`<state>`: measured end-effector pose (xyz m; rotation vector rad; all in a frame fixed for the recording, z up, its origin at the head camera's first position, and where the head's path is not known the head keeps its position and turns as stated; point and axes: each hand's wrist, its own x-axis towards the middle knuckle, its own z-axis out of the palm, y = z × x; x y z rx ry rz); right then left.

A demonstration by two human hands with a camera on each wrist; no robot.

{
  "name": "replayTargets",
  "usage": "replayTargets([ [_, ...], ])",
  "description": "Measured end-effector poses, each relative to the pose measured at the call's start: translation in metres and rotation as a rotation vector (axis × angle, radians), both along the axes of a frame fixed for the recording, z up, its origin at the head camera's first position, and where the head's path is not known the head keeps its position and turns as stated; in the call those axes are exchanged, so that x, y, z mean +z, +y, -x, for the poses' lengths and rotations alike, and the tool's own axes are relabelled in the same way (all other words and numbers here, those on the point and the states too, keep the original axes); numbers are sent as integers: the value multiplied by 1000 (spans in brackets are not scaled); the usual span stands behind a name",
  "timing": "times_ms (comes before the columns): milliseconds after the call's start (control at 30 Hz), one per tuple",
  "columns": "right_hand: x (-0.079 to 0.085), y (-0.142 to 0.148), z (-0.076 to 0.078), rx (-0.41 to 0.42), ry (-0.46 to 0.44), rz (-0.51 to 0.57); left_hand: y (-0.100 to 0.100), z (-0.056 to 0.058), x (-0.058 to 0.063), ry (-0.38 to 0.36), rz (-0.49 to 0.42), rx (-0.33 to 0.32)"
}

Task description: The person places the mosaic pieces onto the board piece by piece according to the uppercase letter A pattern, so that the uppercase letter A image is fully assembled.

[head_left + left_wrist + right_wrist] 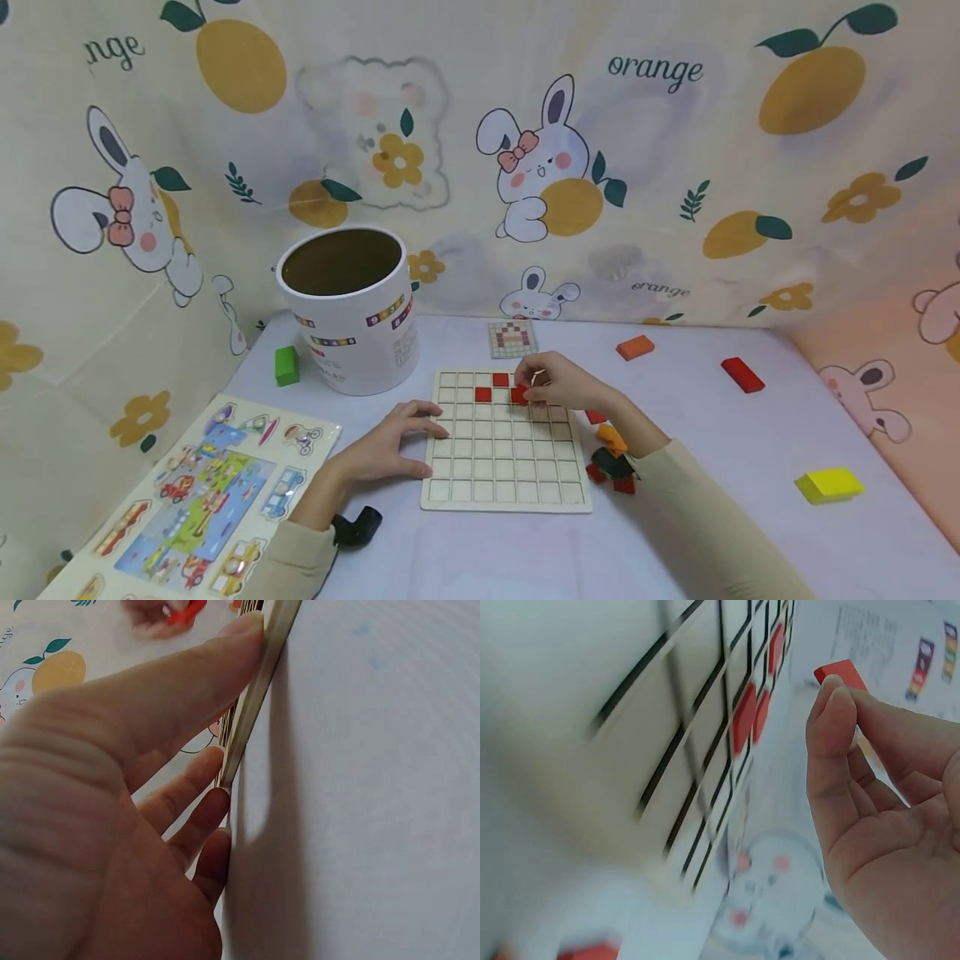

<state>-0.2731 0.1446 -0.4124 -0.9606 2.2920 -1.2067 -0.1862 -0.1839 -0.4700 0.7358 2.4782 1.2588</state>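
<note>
the right hand [557, 385] pinches a red tile [844, 673] between thumb and finger, raised over the grid board [504, 471] beneath it; the left hand [384, 442], fingers loosely extended, rests on the board's near side edge. tile-laying seems in hand, and this piece probably needs squaring to a cell. the right fingers hide some cells; just beyond them, the small card's [513, 340] pattern is too fine to make out.

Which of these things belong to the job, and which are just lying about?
Part of the job, it seems:
grid board, touched by the left hand
red tile, pinched by the right hand
loose tiles
pattern card

Probably just lying about:
white tub
vehicle puzzle board
green block
orange block
red block
yellow block
</note>
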Motion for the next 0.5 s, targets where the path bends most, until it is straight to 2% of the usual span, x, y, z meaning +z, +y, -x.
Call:
replayTargets([
  [267, -6, -60, 7, 135, 96, -11, -1, 0, 1, 4, 8, -4],
  [500, -11, -87, 7, 118, 108, -86, -1, -1, 4, 7, -4, -8],
])
